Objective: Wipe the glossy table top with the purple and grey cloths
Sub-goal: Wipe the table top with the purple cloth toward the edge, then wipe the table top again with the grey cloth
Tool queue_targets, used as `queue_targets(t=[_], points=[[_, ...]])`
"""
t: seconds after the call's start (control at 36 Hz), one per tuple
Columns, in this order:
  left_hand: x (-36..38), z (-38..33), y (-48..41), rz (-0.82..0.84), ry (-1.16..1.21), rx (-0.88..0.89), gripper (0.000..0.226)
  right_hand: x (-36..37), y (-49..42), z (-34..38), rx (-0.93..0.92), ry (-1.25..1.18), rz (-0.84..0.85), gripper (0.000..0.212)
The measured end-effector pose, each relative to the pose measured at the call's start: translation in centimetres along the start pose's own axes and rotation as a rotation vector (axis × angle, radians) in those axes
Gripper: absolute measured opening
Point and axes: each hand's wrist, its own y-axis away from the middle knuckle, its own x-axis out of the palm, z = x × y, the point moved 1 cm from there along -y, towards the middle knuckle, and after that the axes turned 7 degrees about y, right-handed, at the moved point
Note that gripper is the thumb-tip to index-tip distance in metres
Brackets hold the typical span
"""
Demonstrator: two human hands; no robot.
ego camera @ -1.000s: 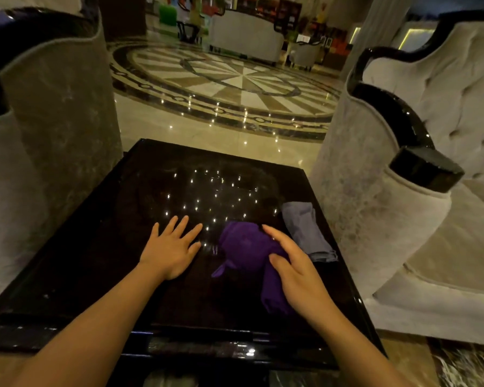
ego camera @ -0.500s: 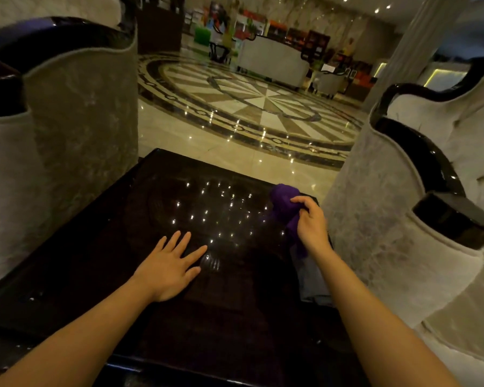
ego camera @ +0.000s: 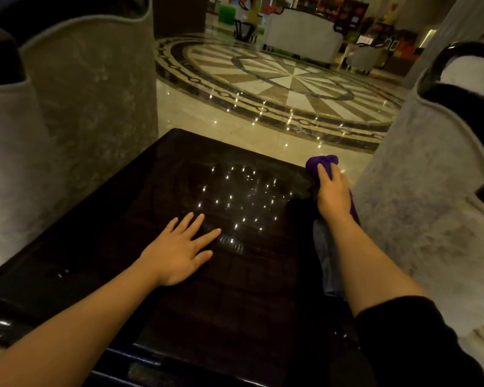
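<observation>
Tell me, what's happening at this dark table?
A person is wiping the glossy table top. The right hand presses a bunched purple cloth at the far right corner. The left hand lies flat, fingers spread, near the middle. A grey cloth lies along the right edge, partly under the right forearm. Armchairs stand on both sides.
</observation>
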Motion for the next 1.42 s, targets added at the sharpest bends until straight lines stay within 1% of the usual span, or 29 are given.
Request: queue_targets(t=[0.06,0.08,0.11,0.17,0.19,0.22,0.28,0.39,0.5,0.69,0.89,1.06,1.28,1.42], points=[[-0.1,0.0,0.0,0.0,0.007,0.0,0.052,0.6,-0.6,-0.3,-0.02,0.127,0.036,0.064],[-0.1,0.0,0.0,0.0,0.009,0.001,0.052,1.0,-0.8,-0.5,-0.022,0.17,0.095,0.06],[-0.2,-0.1,0.0,-0.003,0.009,0.003,0.052,1.3,-1.2,-0.7,-0.015,0.182,0.192,0.054],[-0.2,-0.1,0.0,0.0,0.005,0.002,0.052,2.3,-1.6,-1.0,0.017,0.13,0.437,0.046],[-0.2,-0.1,0.0,0.001,0.007,0.001,0.052,2.6,-1.7,-1.1,0.023,0.097,0.517,0.045],[-0.2,-0.1,0.0,0.001,0.007,0.001,0.052,2.8,-1.9,-1.2,0.026,0.075,0.561,0.046],[-0.2,-0.2,0.1,0.003,0.007,-0.001,0.052,2.9,-2.2,-1.4,0.024,0.047,0.596,0.049],[-0.3,-0.3,0.2,0.003,0.006,-0.008,0.052,2.5,-1.6,-1.5,0.046,-0.011,0.597,0.054],[-0.5,-0.4,0.2,0.009,0.004,-0.014,0.052,2.1,-0.7,-1.4,0.054,-0.046,0.541,0.055],[-0.4,-0.4,0.2,0.007,0.012,-0.013,0.053,0.6,1.5,-1.9,0.029,0.004,0.487,0.058],[-0.4,-0.5,0.3,-0.004,0.015,-0.018,0.052,-1.4,4.1,-2.4,0.046,0.001,0.437,0.063],[-0.4,-0.6,0.6,-0.033,0.004,-0.022,0.051,-1.9,7.3,-2.7,0.127,-0.004,0.467,0.072],[-0.2,-0.3,0.6,-0.034,0.006,-0.012,0.052,-1.4,10.8,-2.5,0.155,-0.011,0.515,0.075],[0.0,-0.2,0.5,-0.044,0.009,-0.003,0.051,-0.4,11.4,-2.3,0.192,-0.022,0.477,0.075]])
